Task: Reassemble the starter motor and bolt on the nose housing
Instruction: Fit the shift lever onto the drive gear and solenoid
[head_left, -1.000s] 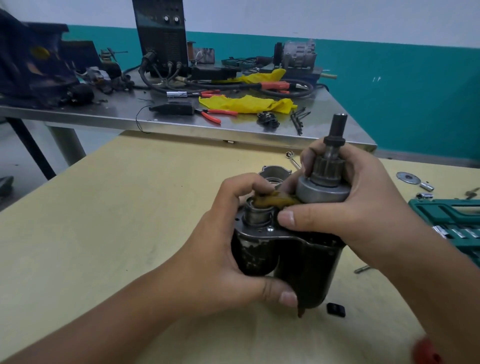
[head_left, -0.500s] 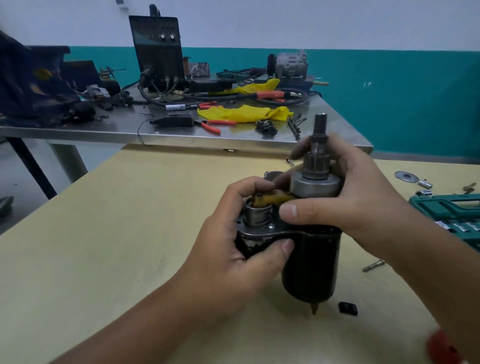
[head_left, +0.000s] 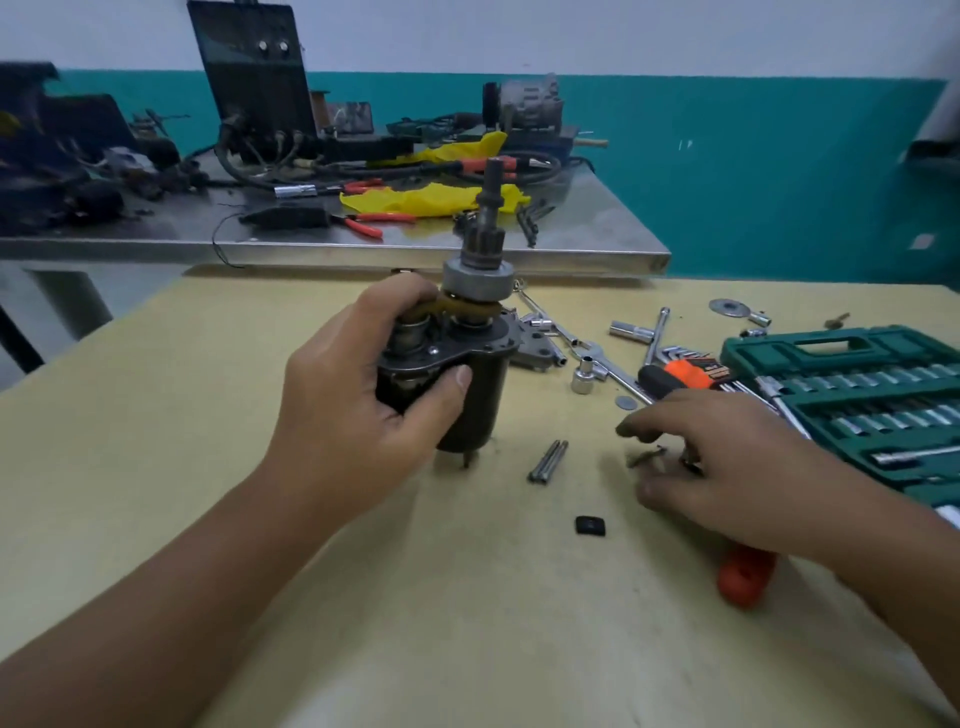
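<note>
Wood table (head_left: 260, 467) lies open left of starter motor (head_left: 457, 364).

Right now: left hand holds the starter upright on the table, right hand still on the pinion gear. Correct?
Not quite. The left hand does hold the starter upright, but the right hand is off the pinion gear, down at small parts on the table near the socket set. Head view shows it.

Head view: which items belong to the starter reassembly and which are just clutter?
For the job:
- starter motor, upright, gripped by left hand
- nose housing behind it
- two long bolts
- right hand over small parts on the table
- socket set case, loose socket

Lying about:
- yellow rag, red pliers on steel bench
- black cap
</note>
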